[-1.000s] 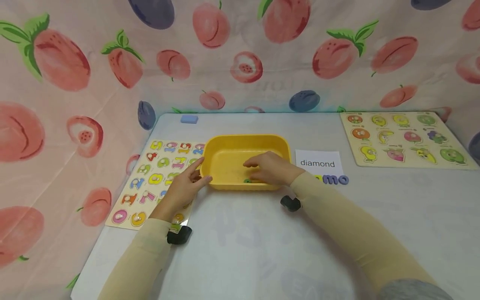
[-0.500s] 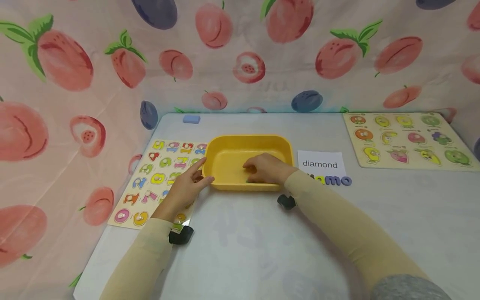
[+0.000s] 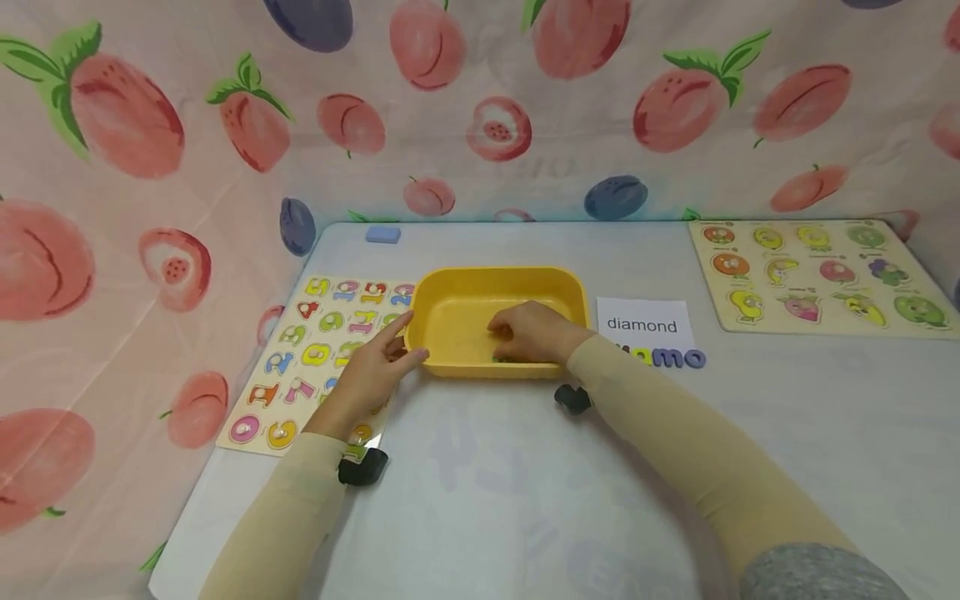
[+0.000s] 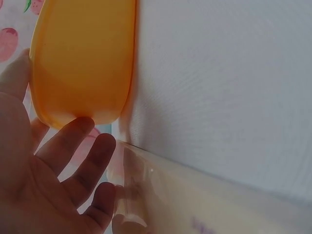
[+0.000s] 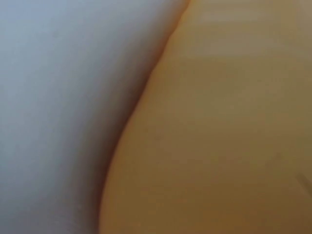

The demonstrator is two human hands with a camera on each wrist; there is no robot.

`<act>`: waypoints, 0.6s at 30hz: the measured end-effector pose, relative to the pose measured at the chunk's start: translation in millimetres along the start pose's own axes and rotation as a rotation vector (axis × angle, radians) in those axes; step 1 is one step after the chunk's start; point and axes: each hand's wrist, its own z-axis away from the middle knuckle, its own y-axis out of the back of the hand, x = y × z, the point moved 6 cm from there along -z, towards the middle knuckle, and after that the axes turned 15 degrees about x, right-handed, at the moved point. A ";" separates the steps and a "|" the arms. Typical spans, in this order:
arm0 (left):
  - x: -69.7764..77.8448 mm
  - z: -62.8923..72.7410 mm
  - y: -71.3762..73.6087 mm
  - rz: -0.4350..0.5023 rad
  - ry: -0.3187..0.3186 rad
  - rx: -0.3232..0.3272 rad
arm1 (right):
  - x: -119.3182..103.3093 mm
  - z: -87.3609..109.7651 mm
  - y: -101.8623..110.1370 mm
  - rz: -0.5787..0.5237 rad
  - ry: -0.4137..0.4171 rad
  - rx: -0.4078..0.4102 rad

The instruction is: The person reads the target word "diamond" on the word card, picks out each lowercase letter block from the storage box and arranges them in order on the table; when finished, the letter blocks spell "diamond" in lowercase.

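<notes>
Right hand [image 3: 536,332] now has its fingers curled more than a second ago, a green bit [image 3: 501,360] peeking out right by its fingertips; can't tell if it's pinched. Left hand [image 3: 369,371]'s still spread wide, touching the yellow tray [image 3: 453,325] around both.

Tray [image 3: 457,327] lies right of left hand [image 3: 370,372], right hand [image 3: 534,332] inside it. Number board [image 3: 297,369] under left hand; block [image 3: 382,235] beyond. Card [image 3: 645,309], letters [image 3: 666,356], fruit board [image 3: 809,271] right of right hand.
</notes>
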 end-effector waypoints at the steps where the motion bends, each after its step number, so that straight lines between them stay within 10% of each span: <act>1: 0.1 0.0 0.2 -0.001 -0.002 0.000 | -0.1 -0.2 0.4 0.001 -0.003 0.004; 18: -1.0 -0.6 -0.1 -0.002 0.011 0.001 | 1.8 3.4 2.4 -0.029 -0.035 -0.026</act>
